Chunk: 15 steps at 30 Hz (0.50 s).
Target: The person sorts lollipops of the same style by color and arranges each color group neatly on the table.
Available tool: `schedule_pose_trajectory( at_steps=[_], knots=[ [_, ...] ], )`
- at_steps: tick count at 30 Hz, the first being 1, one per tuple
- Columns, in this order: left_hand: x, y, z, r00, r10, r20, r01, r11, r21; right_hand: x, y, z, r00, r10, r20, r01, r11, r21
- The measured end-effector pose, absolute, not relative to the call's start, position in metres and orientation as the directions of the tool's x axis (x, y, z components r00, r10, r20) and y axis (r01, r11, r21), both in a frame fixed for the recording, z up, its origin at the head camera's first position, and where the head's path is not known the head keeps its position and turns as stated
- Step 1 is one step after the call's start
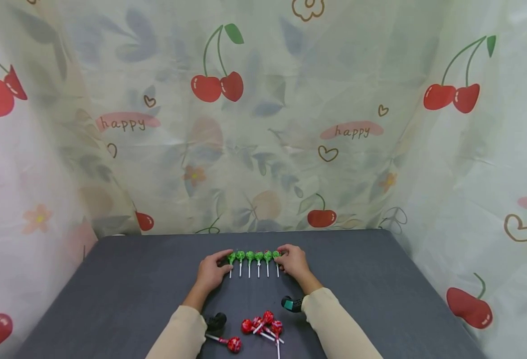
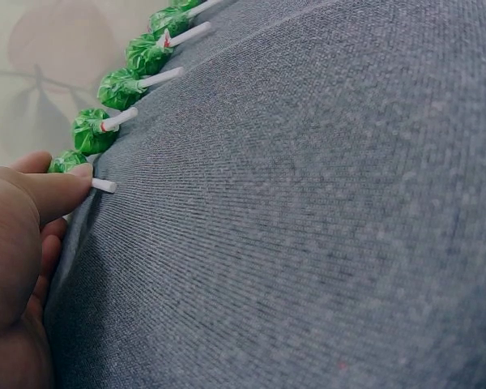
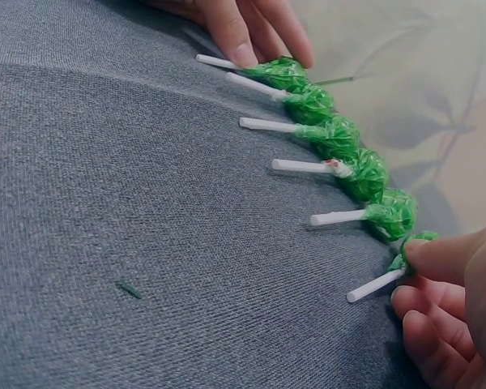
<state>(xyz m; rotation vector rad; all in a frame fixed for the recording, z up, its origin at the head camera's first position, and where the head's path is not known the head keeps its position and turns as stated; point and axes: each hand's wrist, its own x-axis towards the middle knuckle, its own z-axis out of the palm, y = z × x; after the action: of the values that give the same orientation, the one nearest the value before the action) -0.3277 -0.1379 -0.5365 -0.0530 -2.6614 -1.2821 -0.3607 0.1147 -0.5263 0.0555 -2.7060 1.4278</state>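
Several green-wrapped lollipops (image 1: 250,256) lie side by side in a row on the dark grey cloth, white sticks toward me. At the row's left end my left hand (image 1: 210,273) pinches the outermost lollipop (image 3: 277,74), thumb by the base of its stick and a finger behind the wrapped head. My right hand (image 1: 294,262) holds the lollipop at the right end (image 3: 377,285) between thumb and forefinger, its other fingers curled underneath. In the left wrist view, the left thumb (image 2: 61,190) partly hides the green head.
Nearer to me, several red lollipops (image 1: 268,317) lie in a crossed pile between my forearms. A single red lollipop (image 1: 234,344) lies by the left sleeve (image 1: 178,331). A small dark green scrap (image 3: 129,289) is on the cloth. A patterned curtain (image 1: 263,124) stands behind the table.
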Motion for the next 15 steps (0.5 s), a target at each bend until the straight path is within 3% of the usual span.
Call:
schedule_pose_trajectory(
  at_steps=[15],
  knots=[
    [-0.3299, -0.138, -0.5407, -0.98, -0.044, 0.196, 0.126, 0.627, 0.769, -0.3617, 0.1143, -0.5275, -0.997, 0.013, 0.07, -0.05, 0.56, -0.827]
  ],
)
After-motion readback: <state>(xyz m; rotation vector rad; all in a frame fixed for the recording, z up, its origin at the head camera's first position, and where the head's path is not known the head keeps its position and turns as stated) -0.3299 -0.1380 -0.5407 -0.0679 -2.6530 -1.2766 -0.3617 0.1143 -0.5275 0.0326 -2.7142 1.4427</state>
